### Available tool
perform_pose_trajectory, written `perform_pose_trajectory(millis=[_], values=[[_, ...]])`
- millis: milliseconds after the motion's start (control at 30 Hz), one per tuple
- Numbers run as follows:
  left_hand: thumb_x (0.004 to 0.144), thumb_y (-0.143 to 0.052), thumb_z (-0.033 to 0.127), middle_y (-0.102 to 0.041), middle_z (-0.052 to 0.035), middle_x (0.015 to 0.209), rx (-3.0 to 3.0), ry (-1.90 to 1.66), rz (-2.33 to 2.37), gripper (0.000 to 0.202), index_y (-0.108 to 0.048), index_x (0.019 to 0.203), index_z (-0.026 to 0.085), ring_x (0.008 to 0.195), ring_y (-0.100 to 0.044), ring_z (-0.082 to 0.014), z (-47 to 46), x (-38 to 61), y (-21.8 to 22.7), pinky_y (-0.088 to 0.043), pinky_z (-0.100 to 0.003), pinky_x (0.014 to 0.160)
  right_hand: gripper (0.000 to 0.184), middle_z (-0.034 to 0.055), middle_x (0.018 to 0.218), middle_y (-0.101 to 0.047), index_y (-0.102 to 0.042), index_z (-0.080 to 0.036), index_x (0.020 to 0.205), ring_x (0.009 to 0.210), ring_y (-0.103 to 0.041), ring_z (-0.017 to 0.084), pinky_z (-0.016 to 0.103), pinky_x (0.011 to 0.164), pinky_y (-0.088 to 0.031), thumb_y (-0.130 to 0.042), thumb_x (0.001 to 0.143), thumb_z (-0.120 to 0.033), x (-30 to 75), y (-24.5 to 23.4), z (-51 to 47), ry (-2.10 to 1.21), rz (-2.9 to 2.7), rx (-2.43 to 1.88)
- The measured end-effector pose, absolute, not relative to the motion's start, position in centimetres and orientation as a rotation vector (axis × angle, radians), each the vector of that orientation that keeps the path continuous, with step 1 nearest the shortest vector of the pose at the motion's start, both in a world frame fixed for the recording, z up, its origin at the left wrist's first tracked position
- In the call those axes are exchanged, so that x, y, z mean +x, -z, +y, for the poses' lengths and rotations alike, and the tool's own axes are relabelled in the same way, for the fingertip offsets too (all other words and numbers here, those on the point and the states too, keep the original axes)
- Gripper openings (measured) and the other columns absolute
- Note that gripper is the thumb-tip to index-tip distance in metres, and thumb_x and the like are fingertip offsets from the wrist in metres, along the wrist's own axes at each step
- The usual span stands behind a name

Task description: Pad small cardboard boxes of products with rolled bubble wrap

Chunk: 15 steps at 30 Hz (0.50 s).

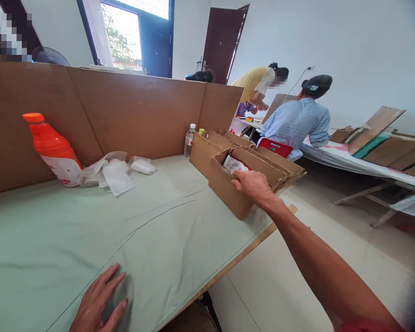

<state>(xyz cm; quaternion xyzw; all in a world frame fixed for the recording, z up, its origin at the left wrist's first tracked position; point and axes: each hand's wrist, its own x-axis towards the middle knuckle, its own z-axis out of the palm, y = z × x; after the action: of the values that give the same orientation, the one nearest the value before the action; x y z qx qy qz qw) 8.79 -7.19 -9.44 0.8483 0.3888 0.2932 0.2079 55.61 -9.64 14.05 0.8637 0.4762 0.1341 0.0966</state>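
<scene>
My right hand (252, 184) reaches out over an open cardboard box (228, 189) at the table's right end. Its fingers curl into the box around a white and red packet (235, 164). My left hand (98, 302) lies flat, fingers spread, on the pale green cloth (90, 230) near the front edge, holding nothing. The box stands in a row with other open cardboard boxes (207, 147).
An orange bottle (53, 150) and crumpled white plastic bags (115, 173) lie by the cardboard partition (134, 110) at the back. A water bottle (189, 140) stands behind the boxes. Two other people work at a second table (366, 166) on the right, beyond open floor.
</scene>
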Motion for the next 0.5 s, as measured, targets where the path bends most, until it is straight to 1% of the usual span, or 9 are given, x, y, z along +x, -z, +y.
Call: perform_pose_trajectory(millis=[100,167,200,267,333,367,400,433,500], values=[[0.09,-0.056,0.048,-0.06,-0.001,0.145,2.108,-0.862,1.245,0.039,-0.067,0.126,0.037,0.129,-0.06,-0.0313,-7.8,7.7,8.4,-0.066,-0.038,0.077,0.014,0.01,0.091,-0.076,-0.072,-0.021,0.094,0.087,-0.069,0.025,0.033,0.076,-0.045,-0.059,0.091,-0.025,51.5,-13.5,-10.3,-0.41,1.772,2.412],[0.09,-0.056,0.052,-0.057,-0.0027,0.147,1.999,-0.876,1.345,0.046,-0.063,0.131,0.035,0.132,-0.058,-0.033,-7.9,7.0,7.9,-0.066,-0.038,0.076,0.014,0.0076,0.083,-0.075,-0.071,-0.021,0.085,0.08,-0.067,0.022,0.034,0.081,-0.045,-0.058,0.09,-0.02,48.2,-13.4,-10.8,-0.389,2.196,2.216],[0.087,-0.058,0.054,-0.058,-0.0048,0.146,1.979,-0.865,1.372,0.051,-0.06,0.134,0.032,0.131,-0.058,-0.0339,-7.9,6.8,7.6,-0.066,-0.04,0.078,0.017,0.0063,0.081,-0.074,-0.071,-0.022,0.084,0.077,-0.066,0.021,0.035,0.083,-0.046,-0.056,0.091,-0.019,46.5,-13.4,-11.0,-0.361,2.422,2.078],[0.083,-0.063,0.058,-0.061,-0.0095,0.142,1.945,-0.849,1.423,0.064,-0.056,0.139,0.027,0.126,-0.062,-0.0353,-7.8,6.6,6.9,-0.063,-0.047,0.089,0.023,0.0038,0.081,-0.074,-0.072,-0.022,0.088,0.077,-0.066,0.019,0.037,0.088,-0.046,-0.05,0.096,-0.019,43.5,-13.8,-11.2,-0.255,2.815,1.763],[0.079,-0.065,0.061,-0.062,-0.0131,0.14,1.879,-0.85,1.466,0.073,-0.051,0.141,0.024,0.123,-0.063,-0.036,-7.9,6.6,6.2,-0.055,-0.055,0.101,0.025,0.0026,0.09,-0.076,-0.073,-0.024,0.098,0.084,-0.068,0.018,0.038,0.094,-0.046,-0.048,0.1,-0.027,41.5,-14.2,-11.2,-0.115,3.118,1.524],[0.078,-0.065,0.063,-0.062,-0.0146,0.139,1.836,-0.859,1.483,0.075,-0.051,0.139,0.022,0.123,-0.063,-0.0365,-8.0,6.6,5.8,-0.052,-0.058,0.104,0.024,0.0022,0.096,-0.076,-0.072,-0.026,0.102,0.089,-0.068,0.018,0.038,0.096,-0.047,-0.049,0.101,-0.032,41.1,-14.4,-11.0,-0.055,3.238,1.505],[0.076,-0.066,0.064,-0.063,-0.016,0.136,1.794,-0.873,1.504,0.075,-0.053,0.136,0.021,0.123,-0.062,-0.0371,-8.0,6.7,5.3,-0.05,-0.059,0.105,0.023,0.002,0.102,-0.076,-0.072,-0.027,0.105,0.095,-0.069,0.019,0.039,0.098,-0.048,-0.052,0.1,-0.037,41.0,-14.4,-10.8,-0.018,3.333,1.583],[0.075,-0.067,0.065,-0.064,-0.0168,0.134,1.754,-0.888,1.524,0.074,-0.055,0.133,0.02,0.123,-0.062,-0.0375,-8.1,6.7,5.0,-0.049,-0.059,0.106,0.021,0.0024,0.106,-0.076,-0.072,-0.028,0.107,0.1,-0.069,0.02,0.04,0.099,-0.049,-0.056,0.099,-0.039,41.3,-14.1,-10.5,-0.006,3.391,1.756],[0.074,-0.069,0.063,-0.066,-0.0169,0.129,1.678,-0.92,1.552,0.07,-0.058,0.127,0.019,0.123,-0.061,-0.0368,-8.0,6.6,4.3,-0.049,-0.056,0.106,0.019,0.0042,0.108,-0.075,-0.073,-0.028,0.105,0.103,-0.069,0.022,0.042,0.099,-0.051,-0.061,0.095,-0.04,42.5,-12.7,-9.8,-0.001,3.342,2.287]])
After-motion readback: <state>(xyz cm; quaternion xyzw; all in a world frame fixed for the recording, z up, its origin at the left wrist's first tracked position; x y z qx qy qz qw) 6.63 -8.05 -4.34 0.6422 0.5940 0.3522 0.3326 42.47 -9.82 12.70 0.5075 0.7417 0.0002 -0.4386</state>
